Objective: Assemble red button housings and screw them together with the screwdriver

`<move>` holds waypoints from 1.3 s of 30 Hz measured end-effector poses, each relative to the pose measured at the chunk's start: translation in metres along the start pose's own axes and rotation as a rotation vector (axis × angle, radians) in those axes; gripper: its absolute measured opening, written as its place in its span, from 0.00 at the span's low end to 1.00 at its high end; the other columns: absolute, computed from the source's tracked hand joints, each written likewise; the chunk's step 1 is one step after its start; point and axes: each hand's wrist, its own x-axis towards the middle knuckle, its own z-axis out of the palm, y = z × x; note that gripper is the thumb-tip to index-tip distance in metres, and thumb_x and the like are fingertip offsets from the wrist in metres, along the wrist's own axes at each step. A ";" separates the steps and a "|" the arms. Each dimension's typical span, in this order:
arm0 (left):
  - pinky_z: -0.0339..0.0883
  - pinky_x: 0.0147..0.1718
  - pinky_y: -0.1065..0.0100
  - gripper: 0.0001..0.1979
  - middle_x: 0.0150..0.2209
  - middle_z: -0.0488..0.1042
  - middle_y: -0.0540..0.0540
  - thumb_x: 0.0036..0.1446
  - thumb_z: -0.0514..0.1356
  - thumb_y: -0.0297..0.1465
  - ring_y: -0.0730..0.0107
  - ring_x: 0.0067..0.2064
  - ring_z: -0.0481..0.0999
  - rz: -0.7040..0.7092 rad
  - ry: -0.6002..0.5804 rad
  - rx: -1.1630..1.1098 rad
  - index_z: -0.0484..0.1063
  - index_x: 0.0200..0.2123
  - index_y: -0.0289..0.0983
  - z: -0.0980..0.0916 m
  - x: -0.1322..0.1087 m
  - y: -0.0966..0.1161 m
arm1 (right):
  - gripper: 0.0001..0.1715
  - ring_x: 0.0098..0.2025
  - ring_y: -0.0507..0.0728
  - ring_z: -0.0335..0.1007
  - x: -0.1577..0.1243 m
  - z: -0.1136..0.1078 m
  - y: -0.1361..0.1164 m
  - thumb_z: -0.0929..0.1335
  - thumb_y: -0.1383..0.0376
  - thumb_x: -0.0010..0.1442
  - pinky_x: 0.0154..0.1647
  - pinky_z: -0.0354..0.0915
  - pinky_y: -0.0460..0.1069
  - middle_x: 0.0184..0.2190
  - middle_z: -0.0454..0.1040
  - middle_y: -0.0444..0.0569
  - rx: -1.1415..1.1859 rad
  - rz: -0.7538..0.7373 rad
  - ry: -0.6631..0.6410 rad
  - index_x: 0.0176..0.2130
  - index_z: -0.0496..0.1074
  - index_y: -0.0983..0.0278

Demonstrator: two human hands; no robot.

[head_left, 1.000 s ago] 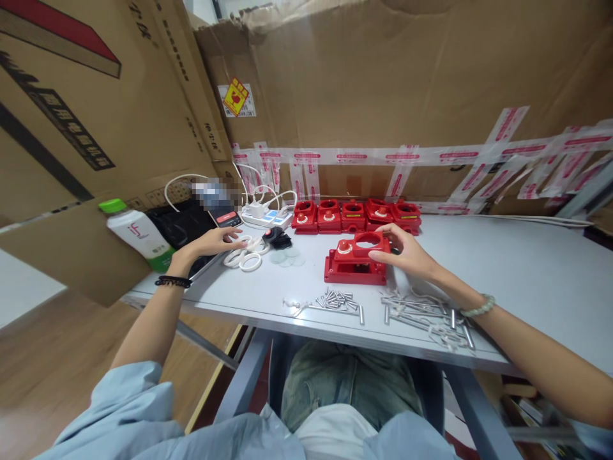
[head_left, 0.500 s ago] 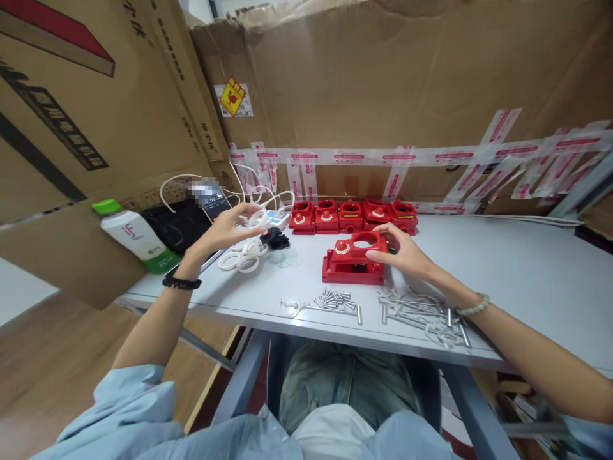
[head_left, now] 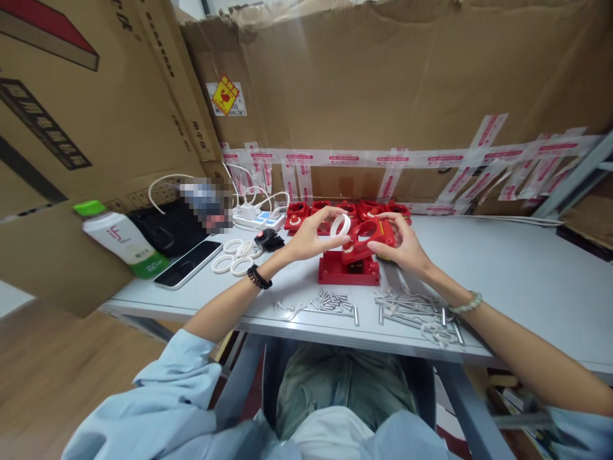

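Observation:
Between the thumb and fingers of my left hand [head_left: 313,235] is a white ring [head_left: 340,225], standing on edge. My right hand [head_left: 401,244] grips a red plastic cover [head_left: 368,237] with a large round hole, tilted up toward the ring. Below the cover, a red base [head_left: 348,268] rests on the table. More white rings [head_left: 223,263] lie to the left, beside a small black object [head_left: 269,239]. Loose screws [head_left: 332,301] are heaped in front of the base. Metal rods with white strings [head_left: 416,313] lie to the right of the screws.
Several red housings [head_left: 297,217] stand in a row at the back. A power strip [head_left: 258,219] with white cables sits behind the rings. On the left are a phone [head_left: 188,264] and a bottle [head_left: 122,239]. Large cardboard boxes [head_left: 383,83] wall off the far side.
My left hand has moved right, carrying a white ring from the pile to the red cover. My right hand has lifted the cover off the base and tilted it.

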 end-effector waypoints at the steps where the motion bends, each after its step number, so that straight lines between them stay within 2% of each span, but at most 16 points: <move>1: 0.66 0.49 0.61 0.24 0.51 0.74 0.40 0.55 0.67 0.40 0.61 0.50 0.74 -0.007 0.005 0.000 0.68 0.52 0.38 0.000 -0.003 -0.002 | 0.37 0.51 0.63 0.74 0.000 0.000 -0.001 0.77 0.53 0.45 0.56 0.68 0.59 0.50 0.74 0.53 0.019 0.005 0.007 0.49 0.61 0.57; 6: 0.68 0.47 0.62 0.24 0.50 0.75 0.41 0.54 0.67 0.41 0.63 0.48 0.75 0.002 0.002 -0.037 0.68 0.51 0.38 0.003 -0.007 -0.004 | 0.40 0.50 0.64 0.75 0.005 0.001 -0.012 0.77 0.51 0.43 0.54 0.69 0.60 0.47 0.75 0.51 0.047 0.016 0.035 0.49 0.58 0.56; 12: 0.68 0.48 0.61 0.24 0.51 0.74 0.41 0.55 0.67 0.40 0.63 0.48 0.75 0.015 0.030 -0.062 0.67 0.52 0.39 0.004 -0.007 -0.002 | 0.40 0.48 0.64 0.74 0.017 0.002 -0.031 0.75 0.57 0.42 0.53 0.70 0.60 0.47 0.73 0.52 0.002 -0.025 0.081 0.50 0.57 0.57; 16: 0.68 0.52 0.60 0.24 0.53 0.71 0.40 0.57 0.66 0.38 0.62 0.52 0.73 0.014 0.024 -0.145 0.66 0.55 0.39 0.005 -0.008 -0.006 | 0.39 0.54 0.65 0.71 0.016 0.003 -0.030 0.75 0.59 0.41 0.59 0.66 0.61 0.52 0.71 0.55 -0.004 -0.056 0.078 0.50 0.58 0.58; 20: 0.69 0.53 0.60 0.26 0.54 0.70 0.40 0.55 0.67 0.38 0.61 0.54 0.72 0.004 0.013 -0.235 0.65 0.54 0.39 0.005 -0.008 -0.007 | 0.38 0.54 0.66 0.71 0.010 0.003 -0.028 0.74 0.58 0.41 0.59 0.66 0.63 0.53 0.71 0.54 -0.011 -0.079 0.107 0.49 0.58 0.58; 26: 0.71 0.48 0.64 0.25 0.46 0.71 0.44 0.53 0.68 0.38 0.66 0.49 0.73 -0.023 0.079 -0.308 0.65 0.51 0.40 0.004 -0.007 -0.005 | 0.38 0.54 0.64 0.72 0.003 0.008 -0.029 0.75 0.55 0.45 0.58 0.68 0.61 0.53 0.72 0.53 0.012 -0.129 0.105 0.50 0.57 0.56; 29: 0.72 0.47 0.65 0.25 0.44 0.71 0.46 0.52 0.69 0.37 0.67 0.47 0.73 -0.022 0.095 -0.339 0.66 0.51 0.40 0.005 -0.006 -0.004 | 0.39 0.56 0.63 0.72 0.000 0.010 -0.024 0.76 0.57 0.47 0.56 0.71 0.58 0.55 0.71 0.55 -0.025 -0.208 0.069 0.53 0.57 0.57; 35: 0.72 0.48 0.63 0.28 0.47 0.71 0.45 0.48 0.72 0.37 0.64 0.48 0.74 0.007 0.108 -0.380 0.68 0.51 0.41 0.008 -0.007 -0.007 | 0.48 0.56 0.65 0.72 -0.002 0.011 -0.004 0.78 0.59 0.46 0.57 0.71 0.62 0.57 0.70 0.55 -0.317 -0.553 0.017 0.59 0.57 0.57; 39: 0.73 0.49 0.61 0.28 0.48 0.72 0.45 0.47 0.73 0.36 0.63 0.49 0.75 0.044 0.094 -0.374 0.69 0.51 0.41 0.009 -0.008 -0.008 | 0.48 0.54 0.65 0.73 -0.001 0.011 0.000 0.78 0.58 0.47 0.55 0.73 0.61 0.57 0.69 0.56 -0.392 -0.618 0.037 0.61 0.57 0.56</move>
